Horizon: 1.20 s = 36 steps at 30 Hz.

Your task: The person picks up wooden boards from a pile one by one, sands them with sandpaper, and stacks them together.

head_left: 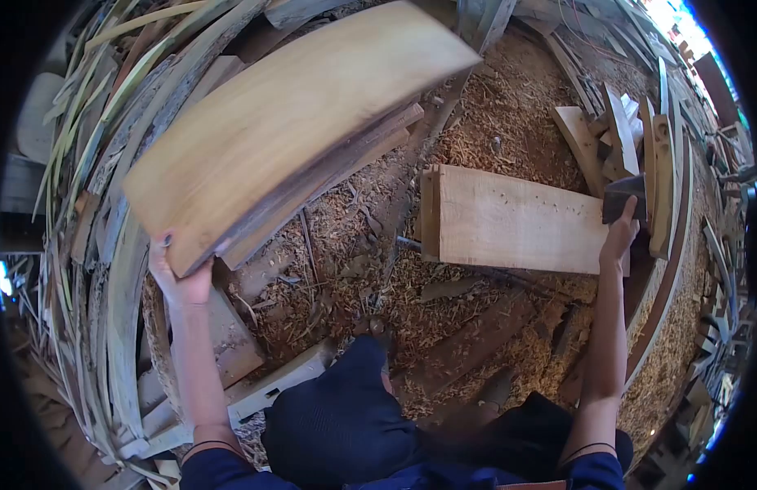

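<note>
A wide, pale wooden board (305,114) slants across the upper left, its near corner gripped by my left hand (184,273). The thumb lies on the upper face and the other fingers are mostly hidden beneath. My right hand (619,231) is closed on a small dark block (623,198), with the index finger stretched along its face. The block overlaps the right end of a second board (517,219). This shorter, thick board lies roughly level, and another piece shows behind its left end.
Below the raised board lie stacked planks (329,184). Long offcut strips (121,237) are heaped at the left. Short wooden offcuts (615,135) stand at the right. Wood shavings (509,114) cover the ground. My dark-clothed knee (346,408) is at the bottom.
</note>
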Tool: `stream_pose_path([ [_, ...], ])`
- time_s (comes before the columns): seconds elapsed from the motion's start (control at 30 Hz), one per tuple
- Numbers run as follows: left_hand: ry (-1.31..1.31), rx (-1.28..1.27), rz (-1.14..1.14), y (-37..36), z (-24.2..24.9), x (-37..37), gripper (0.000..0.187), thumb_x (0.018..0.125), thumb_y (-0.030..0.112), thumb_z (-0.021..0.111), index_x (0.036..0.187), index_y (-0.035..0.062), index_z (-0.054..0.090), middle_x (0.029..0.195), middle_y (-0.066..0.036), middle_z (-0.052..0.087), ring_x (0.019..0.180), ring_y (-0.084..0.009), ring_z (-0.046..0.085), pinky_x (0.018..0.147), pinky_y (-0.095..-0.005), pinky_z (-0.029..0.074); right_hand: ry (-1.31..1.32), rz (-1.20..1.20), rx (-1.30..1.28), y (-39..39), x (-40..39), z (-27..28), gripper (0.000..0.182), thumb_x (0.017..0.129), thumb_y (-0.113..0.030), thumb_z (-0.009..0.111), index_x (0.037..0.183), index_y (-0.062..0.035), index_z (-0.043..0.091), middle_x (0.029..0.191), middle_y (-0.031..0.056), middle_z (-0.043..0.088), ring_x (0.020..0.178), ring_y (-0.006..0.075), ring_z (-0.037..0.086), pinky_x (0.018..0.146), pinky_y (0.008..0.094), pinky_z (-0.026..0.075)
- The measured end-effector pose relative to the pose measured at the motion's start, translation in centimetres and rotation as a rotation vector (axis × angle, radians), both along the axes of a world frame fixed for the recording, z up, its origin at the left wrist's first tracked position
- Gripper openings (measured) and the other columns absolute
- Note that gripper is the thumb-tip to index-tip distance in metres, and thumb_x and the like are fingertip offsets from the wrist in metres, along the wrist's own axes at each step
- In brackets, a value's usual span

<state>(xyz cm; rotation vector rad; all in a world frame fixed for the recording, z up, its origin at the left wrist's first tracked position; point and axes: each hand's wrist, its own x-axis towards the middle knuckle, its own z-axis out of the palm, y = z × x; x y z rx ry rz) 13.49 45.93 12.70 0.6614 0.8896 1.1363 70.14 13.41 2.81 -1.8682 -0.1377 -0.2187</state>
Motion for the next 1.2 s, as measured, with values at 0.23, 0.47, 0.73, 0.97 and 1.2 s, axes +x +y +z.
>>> stream_pose_path([
  [0.23,0.068,-0.121,0.024,4.5,-6.8,-8.9,0.057,0.073,0.029,0.064,0.122,0.0082,0.045,0.113,-0.010,0.057,0.097,-0.0308,0.058,0.065,-0.0465,0.053,0.006,0.012,-0.121,0.5,-1.7,0.2,0.058,0.090,-0.051,0.051,0.092,0.0064,0.059,0.079,0.0083,0.053,0.069,0.0164,0.046,0.067,0.0308,0.041],
  [0.47,0.228,-0.178,-0.148,4.0,-6.0,-9.2,0.057,0.078,0.028,0.062,0.120,-0.0035,0.042,0.095,-0.018,0.062,0.059,-0.0325,0.062,0.038,-0.0259,0.051,0.041,0.015,-0.206,-4.0,1.0,-0.4,0.057,0.089,-0.052,0.051,0.087,0.0046,0.060,0.077,0.0062,0.055,0.067,0.0152,0.048,0.066,0.0293,0.042],
  [0.73,1.075,-0.133,-0.275,2.0,0.6,-9.5,0.039,0.091,0.023,0.052,0.121,-0.0008,0.047,0.082,-0.012,0.065,0.056,-0.0136,0.061,0.040,-0.0228,0.048,-0.040,-0.006,-0.466,-4.5,-1.2,-1.3,0.063,0.091,-0.050,0.048,0.106,0.0102,0.058,0.097,0.0175,0.062,0.085,0.0266,0.056,0.078,0.0370,0.042],
  [0.97,1.299,0.590,-0.300,8.8,4.3,-3.7,0.037,0.094,0.025,0.051,0.122,0.0011,0.054,0.101,-0.011,0.064,0.090,-0.0140,0.063,0.078,-0.0246,0.049,-0.094,0.025,-0.350,-2.2,-4.8,-5.6,0.066,0.093,-0.053,0.040,0.105,0.0094,0.060,0.095,0.0233,0.065,0.088,0.0338,0.061,0.080,0.0406,0.044],
  [1.2,1.685,0.829,-0.471,20.9,-8.0,13.1,0.063,0.090,0.056,0.037,0.119,0.0038,0.055,0.124,-0.020,0.053,0.115,-0.0354,0.051,0.098,-0.0410,0.037,0.048,-0.015,-0.407,-2.3,-5.2,-6.0,0.073,0.093,-0.057,0.034,0.088,0.0115,0.062,0.083,0.0284,0.062,0.079,0.0393,0.060,0.075,0.0439,0.044],
])
